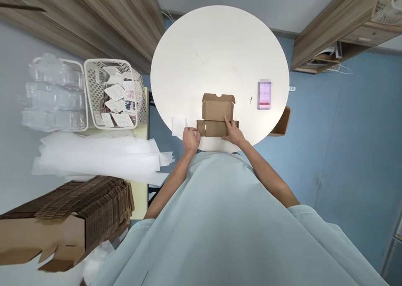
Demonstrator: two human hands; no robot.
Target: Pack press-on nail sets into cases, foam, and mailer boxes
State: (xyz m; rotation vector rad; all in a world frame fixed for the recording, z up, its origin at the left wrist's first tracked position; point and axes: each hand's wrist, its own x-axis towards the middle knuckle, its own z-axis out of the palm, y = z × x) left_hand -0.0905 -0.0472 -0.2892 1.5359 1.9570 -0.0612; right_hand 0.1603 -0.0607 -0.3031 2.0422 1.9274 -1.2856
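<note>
A small brown cardboard box [217,110] lies near the front edge of the round white table, its lid panel folded back away from me. At its left end, the curled fingers of my left hand [191,140] grip the side flap. My right hand [233,132] holds the right part of the box, thumb at the near edge and fingers reaching over the fold. Just left of the box is a flat white packet [179,125], close to my left hand but apart from it.
A phone [264,95] lies on the right of the white table [220,47]. To the left are a white basket [88,93] of carded items, clear plastic packs [55,95], white foam sheets [97,154] and stacked flat cardboard boxes [103,206]. A brown bin [284,122] stands on the floor.
</note>
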